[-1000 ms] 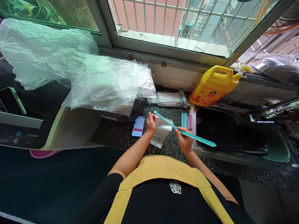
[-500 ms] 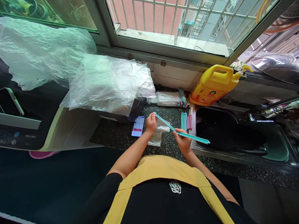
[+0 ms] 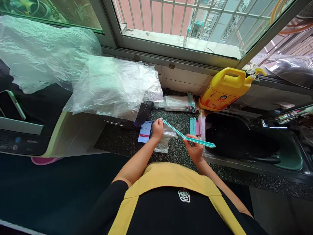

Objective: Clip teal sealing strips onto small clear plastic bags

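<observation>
Steadying a teal strip between two pinched hands

The teal strip (image 3: 200, 142) hangs in the air in front of the person, above the speckled countertop (image 3: 176, 153), its right part reaching over the edge of the sink (image 3: 202, 120). The left hand (image 3: 157, 129) has its thumb and fingertips closed on the strip's left tip, the other fingers curled in. The right hand (image 3: 195, 151) grips near the middle, thumb pressed on the near side and the fingers passing beneath; how tightly they press cannot be told.

Below the left part of the strip is a clear plastic bag (image 3: 169, 132), near both hands. Whether it is caught in the strip or merely lies behind it cannot be made out.

Handling this well probably calls for a small, firm pinch at the tip with the left hand, while the right thumb does the pressing close to the bend. Light, even pressure along the length should serve better than one hard squeeze, and loose plastic is best kept flat so that it does not bunch up under the thumb.

The long axis runs slantwise, from the far left end, toward the window, to the near right end. It is not straight: at the right thumb the strip bends, the left part sloping more steeply toward the person and the wider right part lying closer to crosswise. Its free end points rightward, over the sink.
</observation>
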`<state>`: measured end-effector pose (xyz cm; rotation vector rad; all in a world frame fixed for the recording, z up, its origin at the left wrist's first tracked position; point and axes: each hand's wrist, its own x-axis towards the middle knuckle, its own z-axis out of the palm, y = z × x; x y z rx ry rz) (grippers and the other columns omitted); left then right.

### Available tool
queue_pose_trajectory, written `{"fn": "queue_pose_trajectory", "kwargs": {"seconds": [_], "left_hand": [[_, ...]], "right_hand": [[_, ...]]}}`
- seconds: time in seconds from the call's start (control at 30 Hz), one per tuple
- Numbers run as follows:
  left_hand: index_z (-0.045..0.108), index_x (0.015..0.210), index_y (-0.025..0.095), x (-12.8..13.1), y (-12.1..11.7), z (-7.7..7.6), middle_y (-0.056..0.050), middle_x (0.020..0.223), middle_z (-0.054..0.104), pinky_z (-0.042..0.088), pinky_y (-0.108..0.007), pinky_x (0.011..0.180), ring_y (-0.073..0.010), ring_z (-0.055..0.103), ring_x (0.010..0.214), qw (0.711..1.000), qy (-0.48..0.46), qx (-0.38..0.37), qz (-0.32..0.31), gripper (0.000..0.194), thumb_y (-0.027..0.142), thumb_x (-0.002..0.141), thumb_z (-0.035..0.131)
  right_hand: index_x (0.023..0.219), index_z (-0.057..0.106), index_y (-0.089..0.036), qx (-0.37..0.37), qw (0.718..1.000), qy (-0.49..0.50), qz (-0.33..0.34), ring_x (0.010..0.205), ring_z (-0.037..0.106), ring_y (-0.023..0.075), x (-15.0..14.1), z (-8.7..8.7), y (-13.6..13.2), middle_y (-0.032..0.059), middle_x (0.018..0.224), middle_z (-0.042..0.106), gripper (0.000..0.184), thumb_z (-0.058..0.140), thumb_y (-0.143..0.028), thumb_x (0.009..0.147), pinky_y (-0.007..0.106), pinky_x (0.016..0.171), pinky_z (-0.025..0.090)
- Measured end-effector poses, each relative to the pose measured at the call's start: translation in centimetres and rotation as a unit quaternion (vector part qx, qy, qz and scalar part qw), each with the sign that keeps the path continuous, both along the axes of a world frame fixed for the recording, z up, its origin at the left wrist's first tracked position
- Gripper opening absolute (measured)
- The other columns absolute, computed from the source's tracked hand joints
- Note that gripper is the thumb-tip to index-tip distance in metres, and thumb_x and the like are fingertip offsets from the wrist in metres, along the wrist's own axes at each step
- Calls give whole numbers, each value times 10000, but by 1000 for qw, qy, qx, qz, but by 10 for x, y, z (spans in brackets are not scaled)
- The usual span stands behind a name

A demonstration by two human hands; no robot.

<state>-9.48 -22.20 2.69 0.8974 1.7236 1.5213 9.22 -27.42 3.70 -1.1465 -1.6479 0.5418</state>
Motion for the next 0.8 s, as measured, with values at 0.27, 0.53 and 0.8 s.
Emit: {"fn": "queue_pose_trajectory", "kwargs": {"seconds": [0.27, 0.53, 0.8], "left_hand": [[440, 540, 173, 4, 0, -5, 29, 506, 410, 282, -220, 515, -89, 359, 491, 999, -47, 8, -15, 341, 318, 849, 437], [478, 584, 172, 6, 0, -7, 8, 558, 464, 343, -211, 513, -89, 408, 514, 995, -97, 26, -26, 360, 431, 831, 441], [449, 580, 173, 8, -1, -5, 27, 536, 403, 327, -202, 487, -77, 373, 498, 991, -124, 29, -30, 377, 469, 812, 470]], "right_hand": [[807, 624, -213, 42, 999, -21, -10, 624, 608, 153, 3, 5, 1, 24, 743, 659, 75, 616, -274, 765, 303, 573, 525], [803, 622, -224, 46, 997, -56, 12, 579, 542, 118, 2, 16, 2, 5, 702, 604, 34, 594, -224, 784, 265, 525, 475], [884, 638, -226, 52, 996, -75, 17, 617, 537, 110, 1, 15, 3, 2, 724, 553, 109, 596, -202, 787, 244, 526, 462]]}}
